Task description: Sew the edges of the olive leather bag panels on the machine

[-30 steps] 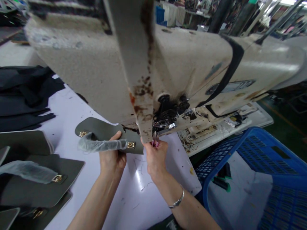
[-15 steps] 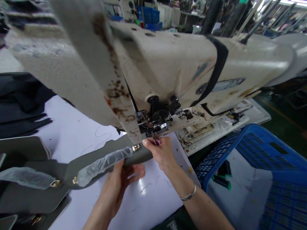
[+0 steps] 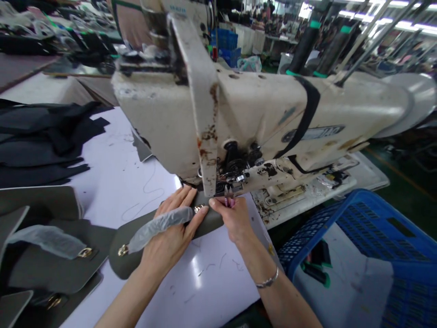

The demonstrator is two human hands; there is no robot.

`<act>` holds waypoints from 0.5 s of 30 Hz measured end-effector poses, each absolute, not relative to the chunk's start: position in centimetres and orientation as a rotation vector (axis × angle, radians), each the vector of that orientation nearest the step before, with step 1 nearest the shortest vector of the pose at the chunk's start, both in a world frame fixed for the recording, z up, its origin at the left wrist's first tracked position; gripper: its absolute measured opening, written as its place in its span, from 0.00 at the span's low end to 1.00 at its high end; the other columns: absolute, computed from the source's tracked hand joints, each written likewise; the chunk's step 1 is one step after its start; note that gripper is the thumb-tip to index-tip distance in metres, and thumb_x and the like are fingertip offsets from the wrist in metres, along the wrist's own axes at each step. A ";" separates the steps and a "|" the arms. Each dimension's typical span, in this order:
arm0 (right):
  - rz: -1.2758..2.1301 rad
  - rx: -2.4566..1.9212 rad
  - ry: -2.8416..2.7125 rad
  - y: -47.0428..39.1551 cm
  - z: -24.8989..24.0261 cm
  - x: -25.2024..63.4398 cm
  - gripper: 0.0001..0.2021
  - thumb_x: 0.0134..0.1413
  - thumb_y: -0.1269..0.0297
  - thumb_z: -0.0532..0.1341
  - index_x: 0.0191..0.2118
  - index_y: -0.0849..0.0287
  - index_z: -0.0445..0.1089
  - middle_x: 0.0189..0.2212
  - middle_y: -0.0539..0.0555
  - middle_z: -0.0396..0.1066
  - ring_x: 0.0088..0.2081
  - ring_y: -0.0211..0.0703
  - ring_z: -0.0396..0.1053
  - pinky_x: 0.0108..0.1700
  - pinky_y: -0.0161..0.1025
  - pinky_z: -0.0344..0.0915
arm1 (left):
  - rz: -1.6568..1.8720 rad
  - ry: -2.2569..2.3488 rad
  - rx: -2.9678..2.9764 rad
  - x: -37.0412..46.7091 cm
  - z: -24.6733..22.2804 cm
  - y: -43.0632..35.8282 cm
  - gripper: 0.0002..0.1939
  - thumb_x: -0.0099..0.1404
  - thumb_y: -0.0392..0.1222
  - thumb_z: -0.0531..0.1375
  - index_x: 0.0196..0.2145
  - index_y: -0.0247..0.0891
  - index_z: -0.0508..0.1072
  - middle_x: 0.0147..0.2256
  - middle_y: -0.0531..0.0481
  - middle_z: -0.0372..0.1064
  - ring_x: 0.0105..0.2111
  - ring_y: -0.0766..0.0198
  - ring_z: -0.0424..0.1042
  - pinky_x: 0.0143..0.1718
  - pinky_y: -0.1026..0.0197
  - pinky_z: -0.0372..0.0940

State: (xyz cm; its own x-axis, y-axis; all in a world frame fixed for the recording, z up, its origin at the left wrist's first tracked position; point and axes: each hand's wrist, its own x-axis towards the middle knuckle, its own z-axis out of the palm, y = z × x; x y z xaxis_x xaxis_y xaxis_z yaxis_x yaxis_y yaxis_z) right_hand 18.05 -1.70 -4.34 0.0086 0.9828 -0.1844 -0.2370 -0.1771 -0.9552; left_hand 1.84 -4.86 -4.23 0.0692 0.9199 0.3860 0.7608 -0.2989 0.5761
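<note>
My left hand (image 3: 170, 241) lies flat with spread fingers on a grey-green panel (image 3: 119, 269). A handle wrapped in clear plastic (image 3: 160, 224) passes over the back of this hand, with gold-coloured fittings (image 3: 123, 249) at its ends. Close to the needle area of a sewing machine (image 3: 164, 114), my right hand (image 3: 238, 218) is closed round small pink-handled thread snips (image 3: 228, 200), blades pointing away from me. Its thumb reaches the panel by the presser foot area. The panel's far end, under the machine head, is hidden.
More grey-green panels with a wrapped handle (image 3: 48, 240) lie at left, dark fabric pieces (image 3: 41, 141) behind them. A blue basket (image 3: 341, 205) holding thread spools (image 3: 317, 264) stands at right. Loose threads lie on the white table (image 3: 191, 291).
My left hand has moved from the panel's near edge onto the panel, beneath the handle, and its fingers now lie flat. The right hand still grips the snips. The view has shifted.
</note>
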 end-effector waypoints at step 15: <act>1.508 -1.162 -0.903 -0.8 -4.3 18.2 0.17 0.45 0.58 0.69 0.18 0.56 0.61 0.20 0.46 0.57 0.26 0.36 0.52 0.31 0.37 0.53 | 0.663 1.526 2.518 0.1 -2.4 -1.9 0.31 0.78 0.49 0.38 0.49 0.43 0.81 0.42 0.38 0.75 0.48 0.43 0.73 0.52 0.39 0.67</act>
